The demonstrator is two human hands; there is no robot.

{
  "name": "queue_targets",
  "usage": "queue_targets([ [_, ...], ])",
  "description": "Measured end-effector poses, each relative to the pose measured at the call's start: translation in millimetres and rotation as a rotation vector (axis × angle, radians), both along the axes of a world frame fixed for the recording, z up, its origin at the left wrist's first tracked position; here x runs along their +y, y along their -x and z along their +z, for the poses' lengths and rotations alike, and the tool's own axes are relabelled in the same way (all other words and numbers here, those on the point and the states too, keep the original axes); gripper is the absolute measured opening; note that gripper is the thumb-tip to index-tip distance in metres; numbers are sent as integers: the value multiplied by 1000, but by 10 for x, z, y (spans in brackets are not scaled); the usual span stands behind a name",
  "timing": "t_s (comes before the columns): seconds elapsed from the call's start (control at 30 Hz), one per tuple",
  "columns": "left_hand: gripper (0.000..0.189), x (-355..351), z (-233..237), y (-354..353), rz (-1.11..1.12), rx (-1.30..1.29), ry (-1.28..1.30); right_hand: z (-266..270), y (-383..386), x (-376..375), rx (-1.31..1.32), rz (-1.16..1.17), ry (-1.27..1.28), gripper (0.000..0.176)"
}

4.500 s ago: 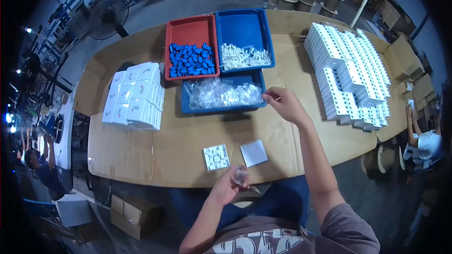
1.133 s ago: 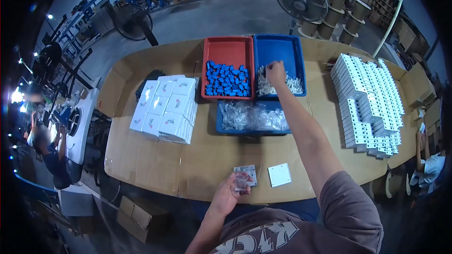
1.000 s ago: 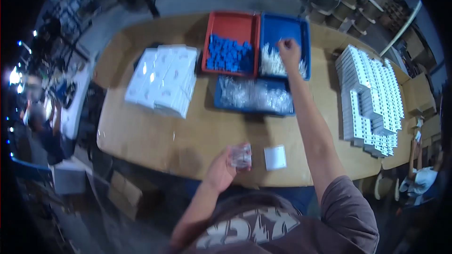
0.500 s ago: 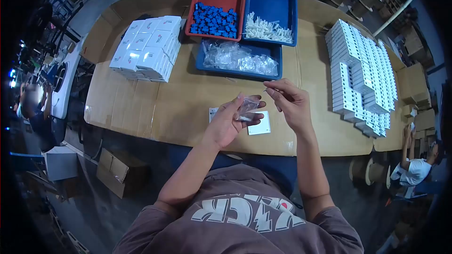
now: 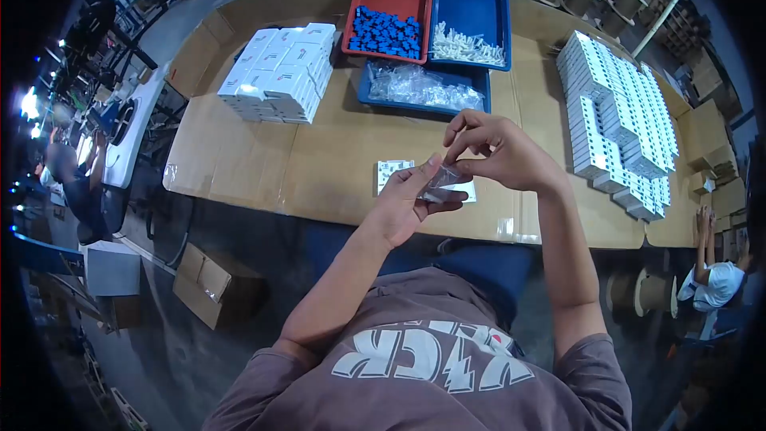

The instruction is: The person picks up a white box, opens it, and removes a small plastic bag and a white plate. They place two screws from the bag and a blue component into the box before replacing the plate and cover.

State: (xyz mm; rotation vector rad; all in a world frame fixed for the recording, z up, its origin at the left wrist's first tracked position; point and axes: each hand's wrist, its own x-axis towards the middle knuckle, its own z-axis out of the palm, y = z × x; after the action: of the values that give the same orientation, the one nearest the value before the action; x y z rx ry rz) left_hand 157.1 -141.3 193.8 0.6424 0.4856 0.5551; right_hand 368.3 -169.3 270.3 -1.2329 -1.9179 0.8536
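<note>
My left hand [image 5: 405, 201] is closed around a small clear plastic bag [image 5: 439, 183], held between thumb and fingers. My right hand [image 5: 501, 153] is at the bag's upper edge, its thumb and index finger pinched together there. Whatever lies between those two fingertips is too small to make out. Below the hands, on the cardboard-covered table [image 5: 335, 152], lies a flat white piece with printed marks [image 5: 389, 168]. A plain white plate [image 5: 468, 190] shows beside it, partly hidden by my hands.
Beyond my hands stand a blue tray of clear bags [image 5: 364, 96], a red tray of blue parts [image 5: 348, 36] and a blue tray of white plastic parts [image 5: 505, 28]. White boxes are stacked left [image 5: 279, 72] and right [image 5: 614, 120]. Other people sit at both sides.
My right hand has come over to the bag in my left hand; before, it was apart, pinching a small thin thing. The view has shifted slightly.
</note>
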Motion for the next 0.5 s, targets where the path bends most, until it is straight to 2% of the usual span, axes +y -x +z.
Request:
queue_targets([
  [0.03,48,-49,-10,35,-5,-2,-4,90,19,-34,-72,52,74,13],
  [0.13,47,-131,-34,80,-56,-60,-30,98,28,-109,-10,150,176,14],
  [0.17,47,-150,-29,95,-66,-77,-26,158,45,-153,55,181,249,21],
  [0.27,53,-220,16,77,-80,-104,-52,166,47,-244,114,163,233,30],
  [0.3,54,-236,14,68,-85,-91,-56,216,48,-265,75,202,274,44],
  [0.43,54,-292,3,83,-81,-88,-64,157,182,-282,-65,261,327,58],
  [0.5,51,-302,-13,81,-52,-112,-37,99,198,-241,-37,289,346,58],
])
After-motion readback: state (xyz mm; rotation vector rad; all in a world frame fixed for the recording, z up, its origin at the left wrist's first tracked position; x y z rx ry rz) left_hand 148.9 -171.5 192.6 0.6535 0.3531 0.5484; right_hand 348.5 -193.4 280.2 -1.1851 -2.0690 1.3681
